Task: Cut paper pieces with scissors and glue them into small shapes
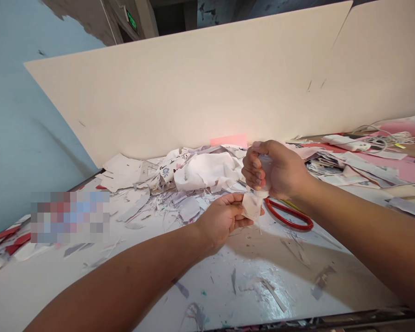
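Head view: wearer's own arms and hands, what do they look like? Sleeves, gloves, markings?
Left forearm and right forearm bare as far as they show, no sleeves in frame. Left hand and right hand ungloved. No watch, bracelet or cables visible on either.

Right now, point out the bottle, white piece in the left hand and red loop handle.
Bottle (266,171), head view: exposed body.
White piece (250,206), head view: flat face.
Red loop handle (297,227), head view: lower edge.
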`<action>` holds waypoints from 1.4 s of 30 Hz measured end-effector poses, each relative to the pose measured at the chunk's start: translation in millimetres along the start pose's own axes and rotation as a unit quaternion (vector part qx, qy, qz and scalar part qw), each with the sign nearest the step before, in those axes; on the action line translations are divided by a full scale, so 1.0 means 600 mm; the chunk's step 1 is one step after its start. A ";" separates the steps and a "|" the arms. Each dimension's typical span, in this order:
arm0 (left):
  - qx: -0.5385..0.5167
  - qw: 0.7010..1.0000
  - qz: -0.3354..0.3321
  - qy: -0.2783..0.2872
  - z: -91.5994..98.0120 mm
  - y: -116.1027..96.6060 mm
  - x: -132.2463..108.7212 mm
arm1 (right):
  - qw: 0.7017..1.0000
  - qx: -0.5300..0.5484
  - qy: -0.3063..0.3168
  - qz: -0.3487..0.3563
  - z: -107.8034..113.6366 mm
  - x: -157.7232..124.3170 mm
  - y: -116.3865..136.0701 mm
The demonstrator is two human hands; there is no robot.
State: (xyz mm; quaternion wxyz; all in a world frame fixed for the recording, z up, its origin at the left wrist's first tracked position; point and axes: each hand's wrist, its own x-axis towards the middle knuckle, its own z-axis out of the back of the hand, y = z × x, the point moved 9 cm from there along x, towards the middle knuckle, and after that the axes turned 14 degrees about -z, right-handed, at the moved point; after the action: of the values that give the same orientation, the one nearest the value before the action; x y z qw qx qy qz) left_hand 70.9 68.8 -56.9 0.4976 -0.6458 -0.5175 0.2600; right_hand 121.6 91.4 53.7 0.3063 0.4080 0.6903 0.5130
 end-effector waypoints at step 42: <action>0.006 0.996 0.036 0.081 -0.032 0.003 -0.012 | 1.000 -0.011 -0.003 -0.008 0.003 0.004 -0.006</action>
State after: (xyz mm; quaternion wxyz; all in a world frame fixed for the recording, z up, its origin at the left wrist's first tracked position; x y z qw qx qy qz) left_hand 85.7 55.2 -52.9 0.5323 -0.6796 -0.4504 0.2280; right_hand 120.9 93.7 49.5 0.3171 0.4010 0.6870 0.5164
